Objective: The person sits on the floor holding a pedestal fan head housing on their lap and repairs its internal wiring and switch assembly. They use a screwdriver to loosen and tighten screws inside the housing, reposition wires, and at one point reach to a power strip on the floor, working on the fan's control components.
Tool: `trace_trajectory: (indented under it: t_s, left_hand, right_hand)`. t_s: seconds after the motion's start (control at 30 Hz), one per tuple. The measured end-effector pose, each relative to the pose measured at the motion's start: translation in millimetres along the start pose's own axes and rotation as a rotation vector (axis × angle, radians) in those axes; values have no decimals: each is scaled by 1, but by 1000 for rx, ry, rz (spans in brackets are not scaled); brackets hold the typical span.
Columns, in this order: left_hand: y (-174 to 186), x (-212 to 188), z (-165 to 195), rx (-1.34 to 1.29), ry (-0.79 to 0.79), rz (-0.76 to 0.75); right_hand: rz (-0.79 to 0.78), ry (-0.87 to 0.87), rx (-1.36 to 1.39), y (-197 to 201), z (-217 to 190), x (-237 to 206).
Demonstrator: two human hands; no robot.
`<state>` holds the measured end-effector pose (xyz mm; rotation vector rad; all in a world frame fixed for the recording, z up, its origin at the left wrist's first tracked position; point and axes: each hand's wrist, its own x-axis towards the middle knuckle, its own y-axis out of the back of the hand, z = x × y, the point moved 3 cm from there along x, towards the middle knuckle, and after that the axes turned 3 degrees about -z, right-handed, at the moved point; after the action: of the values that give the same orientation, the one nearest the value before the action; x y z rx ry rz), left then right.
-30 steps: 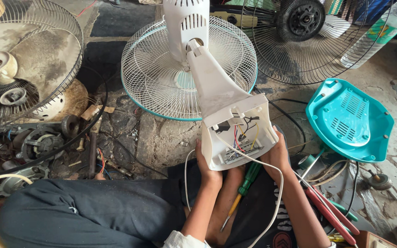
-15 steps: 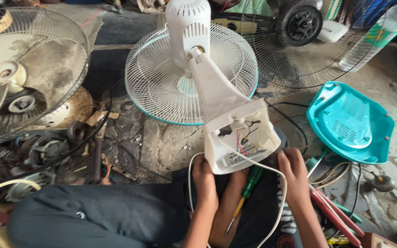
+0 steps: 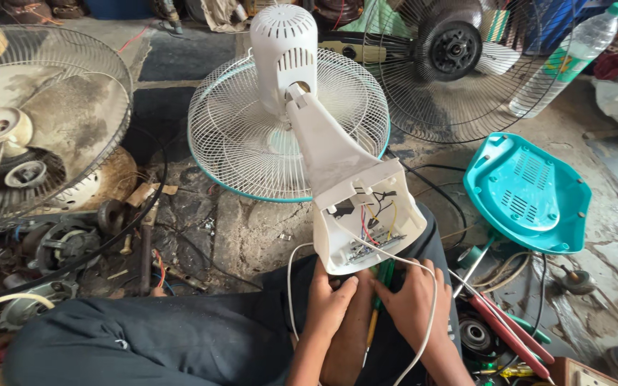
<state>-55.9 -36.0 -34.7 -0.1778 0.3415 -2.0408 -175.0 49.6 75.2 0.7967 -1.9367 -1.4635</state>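
Fan base (image 3: 366,218), white and opened, rests against both hands, left hand (image 3: 329,304) and right hand (image 3: 413,300), grip spread.

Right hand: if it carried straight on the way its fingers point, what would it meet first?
Probably the open white fan base, at its near edge: the right hand points up-left toward it, over the green-handled screwdriver.

Only one label I can see: clear plastic bottle (image 3: 570,61) with green cap, standing tilted at top right beside the dark fan grille (image 3: 459,68). Green and orange band label (image 3: 561,64) around its middle. No screens, no signs.
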Motion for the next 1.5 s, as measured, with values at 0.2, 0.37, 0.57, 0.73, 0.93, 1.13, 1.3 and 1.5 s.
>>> trace_trajectory:
  t_s: [0.2, 0.37, 0.57, 0.73, 0.93, 1.13, 1.3, 1.5]
  left_hand:
    - [-3, -1, 10, 71, -20, 0]
    - [1, -1, 13, 253, -10, 2]
    - [4, 0, 11, 276, -35, 5]
    - [7, 1, 3, 241, -6, 12]
    - [7, 4, -8, 85, -52, -20]
    - [12, 4, -9, 19, -76, -7]
    - [16, -1, -3, 337, -157, 68]
    - [19, -8, 2, 316, -147, 17]
  right_hand:
    - [-51, 9, -48, -8, 4, 9]
    - [-50, 54, -40, -11, 8, 15]
    - [-58, -40, 97, -16, 25, 11]
    - [-151, -154, 828, -21, 76, 7]
    - [141, -418, 1381, -18, 158, -15]
    - [375, -371, 1764, -28, 228, -39]
    - [513, -662, 1769, -49, 252, -67]
    - [362, -325, 1288, -25, 225, -70]
